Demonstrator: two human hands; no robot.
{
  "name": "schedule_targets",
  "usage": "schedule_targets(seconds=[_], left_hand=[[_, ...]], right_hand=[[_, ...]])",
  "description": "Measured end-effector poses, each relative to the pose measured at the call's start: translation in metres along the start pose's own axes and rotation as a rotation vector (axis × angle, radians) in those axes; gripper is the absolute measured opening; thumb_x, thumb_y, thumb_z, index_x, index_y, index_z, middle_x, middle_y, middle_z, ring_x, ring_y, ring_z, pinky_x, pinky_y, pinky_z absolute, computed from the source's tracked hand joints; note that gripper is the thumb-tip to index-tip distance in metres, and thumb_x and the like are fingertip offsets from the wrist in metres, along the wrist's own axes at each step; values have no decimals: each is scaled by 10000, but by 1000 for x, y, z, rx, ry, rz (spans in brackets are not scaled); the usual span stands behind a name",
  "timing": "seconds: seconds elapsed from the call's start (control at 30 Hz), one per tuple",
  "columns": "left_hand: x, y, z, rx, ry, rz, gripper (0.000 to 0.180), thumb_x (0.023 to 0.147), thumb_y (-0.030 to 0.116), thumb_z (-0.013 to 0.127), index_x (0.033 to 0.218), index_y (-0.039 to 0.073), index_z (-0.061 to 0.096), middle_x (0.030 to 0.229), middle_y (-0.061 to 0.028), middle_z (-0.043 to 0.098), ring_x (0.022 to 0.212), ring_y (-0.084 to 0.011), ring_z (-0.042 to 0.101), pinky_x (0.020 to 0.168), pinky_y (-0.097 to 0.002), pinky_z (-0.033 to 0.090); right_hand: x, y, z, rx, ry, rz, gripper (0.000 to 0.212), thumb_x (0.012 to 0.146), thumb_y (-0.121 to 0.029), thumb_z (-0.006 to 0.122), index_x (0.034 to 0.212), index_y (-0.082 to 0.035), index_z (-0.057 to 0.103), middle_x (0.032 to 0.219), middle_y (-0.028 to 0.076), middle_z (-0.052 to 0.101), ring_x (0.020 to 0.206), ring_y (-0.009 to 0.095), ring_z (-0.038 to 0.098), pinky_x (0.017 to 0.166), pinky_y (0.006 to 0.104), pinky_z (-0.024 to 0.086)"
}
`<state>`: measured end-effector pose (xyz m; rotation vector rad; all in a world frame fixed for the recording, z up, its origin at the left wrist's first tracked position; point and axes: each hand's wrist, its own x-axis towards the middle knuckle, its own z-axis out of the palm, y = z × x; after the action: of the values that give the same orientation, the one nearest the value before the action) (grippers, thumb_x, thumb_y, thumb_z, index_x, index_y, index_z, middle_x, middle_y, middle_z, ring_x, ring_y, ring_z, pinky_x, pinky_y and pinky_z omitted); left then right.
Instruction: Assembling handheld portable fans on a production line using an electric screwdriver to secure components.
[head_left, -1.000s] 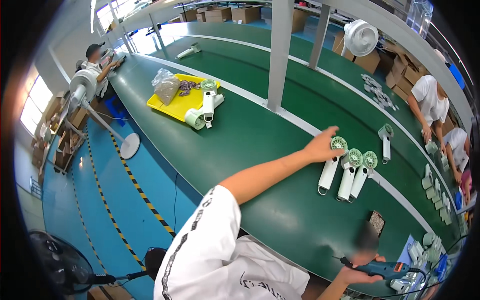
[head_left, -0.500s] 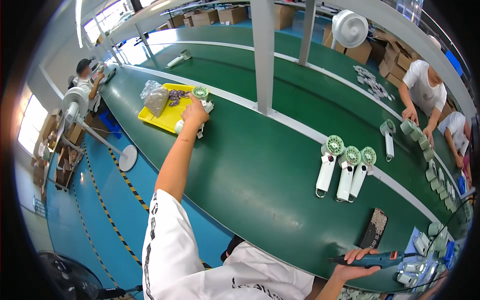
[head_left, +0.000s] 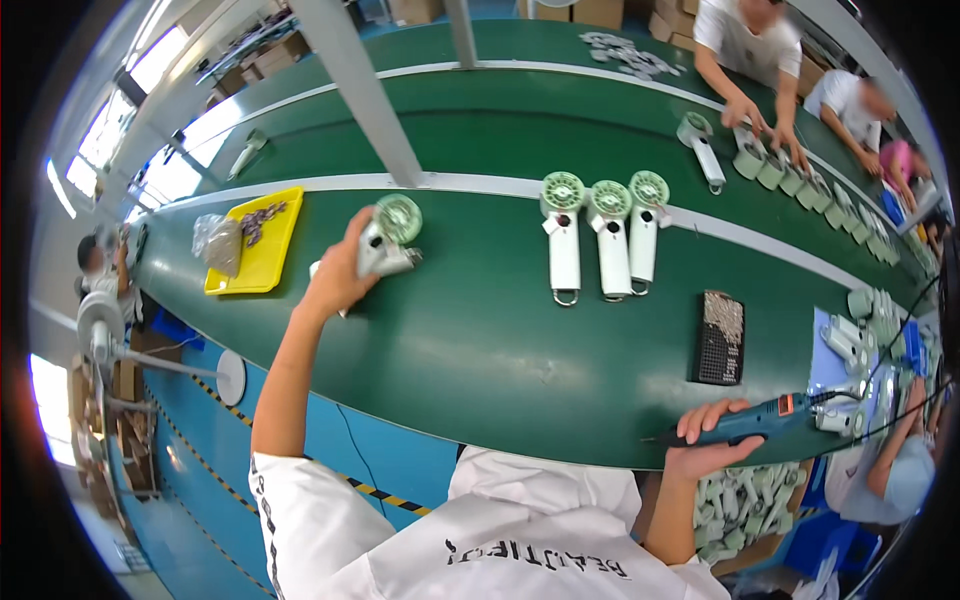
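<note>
My left hand [head_left: 338,278] is closed around a white handheld fan with a round green grille [head_left: 399,219], held over the green table. My fingers cover much of its body, and a white end pokes out on the hand's far left side. In my right hand [head_left: 708,440] is a teal electric screwdriver [head_left: 765,418], its thin bit pointing left above the table's front edge. Three similar fans [head_left: 613,240] lie side by side near the middle. A black box of small screws [head_left: 721,338] lies just beyond my right hand.
Left on the table is a yellow tray [head_left: 284,243] with a bag of small parts [head_left: 223,247] and purplish pieces. A grey post [head_left: 365,95] rises behind. At right are piled fan parts [head_left: 848,345] and a trailing black cord. A co-worker's hands [head_left: 765,130] handle fans across the table.
My left hand has moved right and nearer, bringing the fan away from the yellow tray. My right hand still holds the screwdriver. The view has shifted.
</note>
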<state>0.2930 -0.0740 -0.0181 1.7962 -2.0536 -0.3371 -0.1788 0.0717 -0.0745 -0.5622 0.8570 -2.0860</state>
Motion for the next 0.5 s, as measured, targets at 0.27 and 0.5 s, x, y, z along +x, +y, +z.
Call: schedule_targets(seconds=[0.27,0.5], left_hand=[[-11,91,50,43,-172,676,831,662,-29,725,1414,106,396,1069,-146,613,1025,-350,581,988,-457,439],[-39,114,83,206,132,899,270,746,85,636,1016,92,639,1022,1,642,949,-222,580,909,-381,477]], right_hand=[[-7,1,-6,40,-61,-22,619,926,-692,367,1059,-100,487,656,17,430,417,118,389,370,269,339],[-6,-5,-5,-31,29,13,684,869,-775,376,1034,-114,430,649,10,444,397,118,396,383,263,360]])
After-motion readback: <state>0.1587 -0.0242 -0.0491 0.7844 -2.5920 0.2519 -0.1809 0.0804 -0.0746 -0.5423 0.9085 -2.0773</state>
